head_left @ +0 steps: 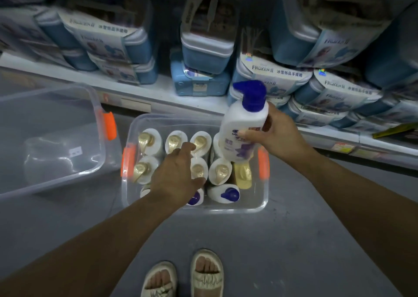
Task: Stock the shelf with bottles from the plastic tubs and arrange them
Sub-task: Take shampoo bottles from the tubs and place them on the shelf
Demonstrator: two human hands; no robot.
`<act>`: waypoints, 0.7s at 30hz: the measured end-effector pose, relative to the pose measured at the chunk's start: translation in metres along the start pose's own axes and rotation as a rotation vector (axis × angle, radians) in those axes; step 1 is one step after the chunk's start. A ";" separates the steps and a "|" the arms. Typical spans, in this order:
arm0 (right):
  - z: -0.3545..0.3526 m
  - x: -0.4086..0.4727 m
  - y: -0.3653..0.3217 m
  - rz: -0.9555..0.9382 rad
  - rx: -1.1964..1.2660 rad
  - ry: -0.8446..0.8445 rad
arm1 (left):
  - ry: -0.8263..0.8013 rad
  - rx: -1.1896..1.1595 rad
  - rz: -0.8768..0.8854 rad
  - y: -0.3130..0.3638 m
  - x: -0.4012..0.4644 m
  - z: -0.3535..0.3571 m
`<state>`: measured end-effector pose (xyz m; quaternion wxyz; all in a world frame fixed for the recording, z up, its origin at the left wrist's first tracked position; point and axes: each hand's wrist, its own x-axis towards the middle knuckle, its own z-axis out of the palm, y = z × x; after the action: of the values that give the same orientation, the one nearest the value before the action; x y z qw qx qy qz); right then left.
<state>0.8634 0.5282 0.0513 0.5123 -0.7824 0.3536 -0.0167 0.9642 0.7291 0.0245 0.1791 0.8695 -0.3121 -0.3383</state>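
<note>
Your right hand (274, 136) grips a blue-capped bottle (243, 124) above the tub (263, 202); your left hand (178, 174), fingers loosely spread, reaches among gold-capped bottles (220, 172). Grasp one by its body and lift straight.

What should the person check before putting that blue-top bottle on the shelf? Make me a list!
1. Right hand has a firm hold on the blue-top bottle: ok, fingers and thumb wrap its body.
2. Bottle is out of the full tub: ok, it is lifted above the others.
3. Bottle is upright: not ok, it leans a little.
4. Pump top is on: ok, the blue pump sits in place.
5. Free spot on the shelf: cannot tell, blue boxes fill most of what shows.
6. Left hand holds a gold-top bottle: cannot tell, it only reaches down among them.
</note>
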 end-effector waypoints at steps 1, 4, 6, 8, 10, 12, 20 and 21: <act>-0.001 0.000 -0.005 0.058 0.097 0.005 | 0.000 -0.036 -0.001 0.002 -0.001 -0.005; 0.003 -0.004 -0.019 0.189 0.349 -0.026 | -0.019 -0.181 0.007 0.004 -0.006 -0.017; 0.011 -0.009 -0.026 0.242 0.434 -0.099 | -0.083 -0.331 -0.004 0.006 -0.009 -0.022; 0.023 -0.012 -0.034 0.266 0.453 -0.168 | -0.144 -0.482 -0.041 0.005 -0.012 -0.022; 0.036 -0.013 -0.040 0.279 0.457 -0.217 | -0.148 -0.573 -0.086 0.001 -0.014 -0.019; 0.051 -0.014 -0.043 0.294 0.448 -0.255 | -0.113 -0.636 -0.123 -0.005 -0.016 -0.015; 0.075 -0.037 0.016 0.373 0.164 -0.254 | -0.023 -0.707 -0.260 -0.043 -0.030 0.010; 0.075 -0.043 0.032 0.354 -0.083 -0.258 | -0.001 -0.715 -0.279 -0.047 -0.030 0.013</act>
<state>0.8433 0.6052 0.0041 0.5156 -0.7242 0.4175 0.1884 0.9576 0.7827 0.0052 0.4233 0.7861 -0.0530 -0.4473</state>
